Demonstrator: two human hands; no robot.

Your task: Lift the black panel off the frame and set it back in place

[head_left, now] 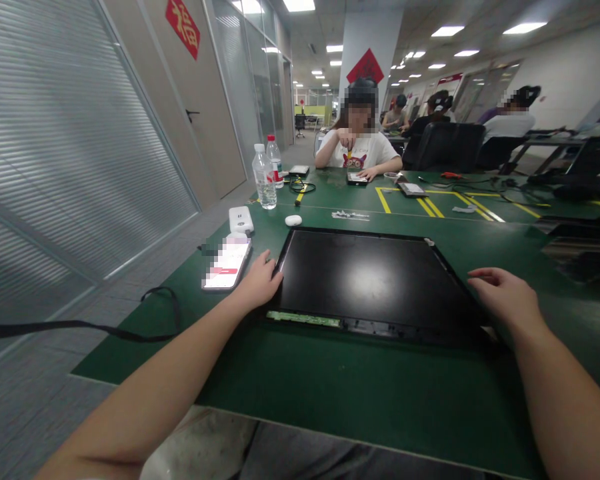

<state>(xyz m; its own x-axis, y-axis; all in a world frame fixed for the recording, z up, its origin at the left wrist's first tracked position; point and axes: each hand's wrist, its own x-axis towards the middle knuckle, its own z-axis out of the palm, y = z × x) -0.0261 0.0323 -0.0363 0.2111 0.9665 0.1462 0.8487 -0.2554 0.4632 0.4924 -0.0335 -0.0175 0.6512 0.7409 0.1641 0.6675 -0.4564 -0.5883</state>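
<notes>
A large black flat panel lies on the green table in front of me, with a green circuit strip along its near edge. My left hand rests at the panel's left edge, fingers curled against the frame. My right hand rests on the panel's right edge with its fingers bent over the frame. Neither hand lifts anything clear of the table.
A phone lies left of the panel, with a white charger, a white earbud case and two water bottles behind it. A black cable hangs off the left edge. A seated person works across the table.
</notes>
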